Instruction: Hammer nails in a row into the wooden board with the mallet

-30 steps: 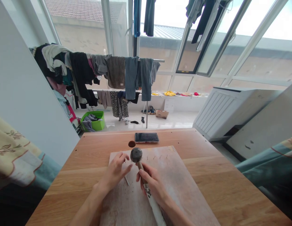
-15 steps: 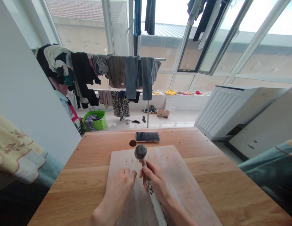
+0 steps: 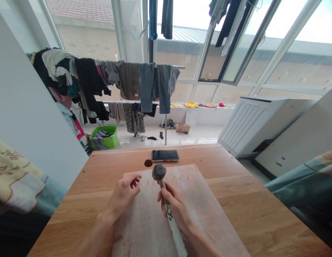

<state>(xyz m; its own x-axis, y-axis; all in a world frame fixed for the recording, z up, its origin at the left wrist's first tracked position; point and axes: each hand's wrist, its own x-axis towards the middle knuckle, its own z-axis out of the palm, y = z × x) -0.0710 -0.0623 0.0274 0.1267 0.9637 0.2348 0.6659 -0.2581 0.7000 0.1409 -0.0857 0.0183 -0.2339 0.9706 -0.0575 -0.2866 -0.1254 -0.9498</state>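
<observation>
My right hand (image 3: 174,201) is wrapped around the handle of a mallet (image 3: 159,172) with a dark, rounded head and a worn white grip. The mallet's head points away from me, above a pale wooden board (image 3: 206,210). Near the board's far edge stands a row of several thin nails (image 3: 181,177), partly hidden behind the mallet head. At the board's far left corner is my left hand (image 3: 125,189), its fingers loosely curled and the thumb apart from them. The leftmost nail is close to its fingertips; nothing shows in that hand.
Beneath the board is a wooden table (image 3: 72,214). A phone (image 3: 165,155) lies beyond the board, beside a round hole (image 3: 148,163) in the tabletop. Past the table stand a laundry-covered drying rack (image 3: 128,82), a green basket (image 3: 111,141) and a white cabinet-like box (image 3: 243,125).
My left hand has moved left and farther away, off the middle of the board to its far left corner, and its fingers have parted. The mallet stays in my right hand, nearly still.
</observation>
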